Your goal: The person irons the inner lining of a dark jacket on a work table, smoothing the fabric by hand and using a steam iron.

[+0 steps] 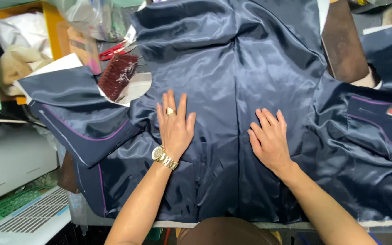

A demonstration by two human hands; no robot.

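Note:
A dark navy jacket (pixel 237 59) lies spread inside out on the work table, its shiny satin lining up, with purple piping along the front facings. My left hand (pixel 174 124) lies flat on the lining left of the centre back seam, fingers spread; it wears a gold ring and a gold wristwatch. My right hand (pixel 268 138) presses flat on the lining just right of that seam, fingers apart. Neither hand holds anything.
A dark red bristle brush (pixel 117 76) and red-handled scissors (pixel 114 51) lie at the upper left beside the jacket. A yellow bin (pixel 51 27) with cloth stands at far left. A brown wooden block (pixel 343 43) sits at upper right. A white machine (pixel 14 159) stands at lower left.

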